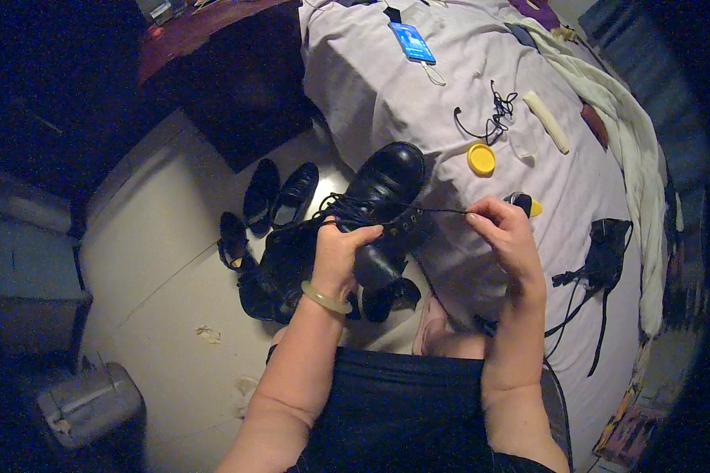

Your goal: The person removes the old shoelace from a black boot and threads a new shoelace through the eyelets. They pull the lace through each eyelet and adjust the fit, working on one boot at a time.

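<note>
A black lace-up boot (390, 177) is held up in front of me, its shiny rounded toe pointing away and a row of eyelets along the right side of its opening. My left hand (339, 251), with a pale bangle at the wrist, grips the boot by its upper, thumb lying toward the eyelets; its other fingers are hidden. Between thumb and forefinger, my right hand (509, 236) pinches a thin black shoelace (443, 210). That lace stretches sideways from the eyelets. More lace lies in loose loops over the boot's tongue, near my left thumb.
On the pale-sheeted bed (465, 102) lie a phone (412, 43), a tangled black cord (498, 116), a yellow lid (481, 159), a cream strip (546, 122) and a black strapped item (603, 248). Several black shoes (261, 197) stand on the floor. A grey bin (92, 404) is at lower left.
</note>
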A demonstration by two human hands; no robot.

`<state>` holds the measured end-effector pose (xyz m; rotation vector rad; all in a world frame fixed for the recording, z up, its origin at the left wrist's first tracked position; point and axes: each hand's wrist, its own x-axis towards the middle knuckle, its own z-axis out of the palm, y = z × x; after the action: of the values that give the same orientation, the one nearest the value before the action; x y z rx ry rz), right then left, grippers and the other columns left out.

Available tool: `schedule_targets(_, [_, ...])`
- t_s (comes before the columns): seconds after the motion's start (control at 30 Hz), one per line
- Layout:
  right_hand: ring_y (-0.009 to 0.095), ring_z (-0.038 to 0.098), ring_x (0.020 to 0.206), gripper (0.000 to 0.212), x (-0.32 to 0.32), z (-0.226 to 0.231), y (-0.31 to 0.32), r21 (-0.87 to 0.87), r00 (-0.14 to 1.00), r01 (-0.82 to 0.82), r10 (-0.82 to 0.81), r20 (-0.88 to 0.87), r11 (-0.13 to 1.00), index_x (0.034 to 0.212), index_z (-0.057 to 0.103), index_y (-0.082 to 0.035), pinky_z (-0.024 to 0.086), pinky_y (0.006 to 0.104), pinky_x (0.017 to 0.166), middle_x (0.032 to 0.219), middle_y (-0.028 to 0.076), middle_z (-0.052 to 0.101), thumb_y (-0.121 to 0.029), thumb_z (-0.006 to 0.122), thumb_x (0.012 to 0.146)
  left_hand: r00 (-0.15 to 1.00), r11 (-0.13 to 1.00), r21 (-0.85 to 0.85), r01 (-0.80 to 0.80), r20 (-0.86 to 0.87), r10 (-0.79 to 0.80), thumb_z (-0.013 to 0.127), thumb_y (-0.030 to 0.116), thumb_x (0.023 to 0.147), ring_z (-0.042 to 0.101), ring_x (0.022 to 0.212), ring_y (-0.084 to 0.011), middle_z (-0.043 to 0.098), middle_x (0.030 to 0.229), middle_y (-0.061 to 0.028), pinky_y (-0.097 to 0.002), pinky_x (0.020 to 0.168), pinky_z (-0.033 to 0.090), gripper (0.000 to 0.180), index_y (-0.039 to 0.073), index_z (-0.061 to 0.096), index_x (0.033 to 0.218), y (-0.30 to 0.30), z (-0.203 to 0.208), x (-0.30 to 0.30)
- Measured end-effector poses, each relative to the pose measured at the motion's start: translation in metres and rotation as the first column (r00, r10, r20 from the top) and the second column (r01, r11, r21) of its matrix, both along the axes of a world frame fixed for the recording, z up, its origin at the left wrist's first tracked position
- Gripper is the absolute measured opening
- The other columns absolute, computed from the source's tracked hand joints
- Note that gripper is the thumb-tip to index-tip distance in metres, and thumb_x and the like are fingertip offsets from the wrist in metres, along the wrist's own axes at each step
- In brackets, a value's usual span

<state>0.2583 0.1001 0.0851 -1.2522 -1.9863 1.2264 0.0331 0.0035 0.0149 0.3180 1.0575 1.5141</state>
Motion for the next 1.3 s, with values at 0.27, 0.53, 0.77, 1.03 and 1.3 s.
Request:
schedule_targets(0.27, [0.033,0.064,0.07,0.01,-0.043,-0.005,-0.035,0.3,0.962,-0.26,0.221,0.16,0.918,0.085,0.063,-0.005,0.05,0.038,0.061,0.08,0.015,0.064,-0.014,0.066,0.081,0.991,0.998,0.012,-0.067,0.115,0.065,0.067,-0.004,0.071,0.065,0.071,-0.0184,0.067,0.083,-0.009,-0.0313,0.067,0.052,0.021,-0.003,0.064,0.092,0.001,-0.016,-0.001])
schedule_targets(0.53, [0.032,0.064,0.069,0.009,-0.067,-0.033,-0.038,0.455,0.959,-0.205,0.084,0.272,0.867,0.083,0.061,-0.009,0.051,0.0409,0.06,0.079,0.011,0.065,-0.017,0.065,0.08,0.964,0.995,0.1,-0.005,0.266,-0.021,0.066,-0.005,0.073,0.064,0.072,-0.0189,0.065,0.086,-0.0081,-0.0319,0.069,0.054,0.027,-0.002,0.06,0.099,-0.004,-0.002,0.005])
schedule_targets(0.77, [0.033,0.064,0.07,0.009,-0.074,-0.044,-0.037,0.467,0.951,-0.261,0.141,0.275,0.845,0.083,0.062,-0.009,0.05,0.0414,0.059,0.078,0.011,0.065,-0.018,0.065,0.081,0.984,0.994,0.105,0.002,0.175,-0.021,0.062,-0.002,0.077,0.067,0.078,-0.0225,0.068,0.092,-0.0112,-0.0347,0.072,0.056,0.03,-0.001,0.059,0.106,-0.002,-0.013,0.008])
schedule_targets(1.03, [0.03,0.066,0.076,0.014,-0.046,-0.024,-0.02,0.23,0.953,-0.243,0.187,0.24,0.942,0.089,0.066,-0.003,0.051,0.0354,0.067,0.084,0.015,0.066,-0.016,0.066,0.083,0.945,0.987,0.051,-0.156,0.298,0.134,0.058,-0.001,0.079,0.068,0.07,-0.0272,0.067,0.087,-0.0157,-0.0385,0.063,0.058,0.017,-0.006,0.061,0.094,0.001,-0.035,-0.004])
schedule_targets(1.3, [0.011,0.061,0.066,0.012,-0.026,-0.018,-0.008,-0.322,0.93,-0.049,-0.075,-0.361,0.945,0.099,0.063,0.001,0.049,0.0214,0.06,0.083,0.009,0.066,-0.006,0.06,0.09,0.934,0.98,0.006,-0.199,0.304,0.187,0.058,-0.001,0.079,0.068,0.071,-0.0281,0.067,0.088,-0.016,-0.0413,0.059,0.058,0.018,-0.005,0.06,0.096,0.001,-0.037,-0.005])
